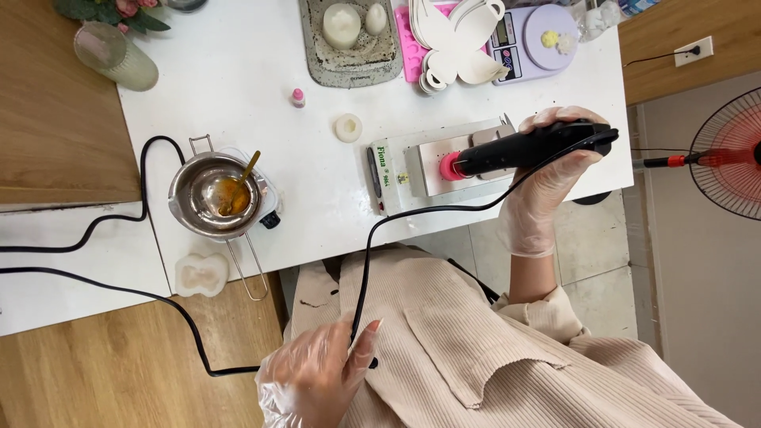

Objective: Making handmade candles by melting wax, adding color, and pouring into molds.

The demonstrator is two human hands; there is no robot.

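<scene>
right hand (547, 178): gloved, wrapping its fingers around a black heat gun (529, 149), pink nozzle hovering over the small white scale (444, 162) on the white table (238, 79)
left hand (317, 376): gloved too, pinching the gun's black cord (366, 261) down near the lap
nearby: steel melting pot (218, 194) sitting well off to the side with orange stuff and a stick in it

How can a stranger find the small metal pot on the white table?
Start at the white table, then go to its near left edge. The steel melting pot sits there on a wire-handled stand beside a black cable. Unlike the white moulds nearby, it is shiny and holds orange liquid and a spoon.
</scene>
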